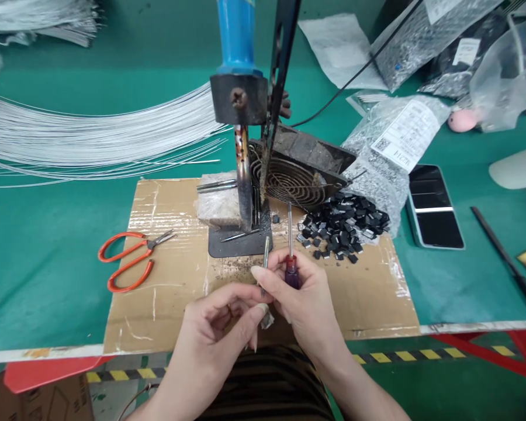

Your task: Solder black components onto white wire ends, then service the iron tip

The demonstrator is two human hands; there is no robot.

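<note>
My right hand (309,292) is closed around a screwdriver with a dark red handle (291,275), its shaft pointing up and away from me. The same hand pinches a short thin metal rod (266,254) between thumb and index finger. My left hand (221,327) is beside it, thumb and fingers closed on a small crumpled greyish wad (267,319) just under the rod's lower end. Beyond my hands, a soldering-type heating tool with a blue handle (236,35) hangs nozzle-down over a dark metal base plate (234,245).
Orange-handled scissors (129,263) lie left on the cardboard (166,316). Small black pieces (344,225) are heaped at right, near a dirty fan (296,175). White wires (114,131) spread at back left. A phone (433,204) and bubble-wrap bags (390,140) are at right.
</note>
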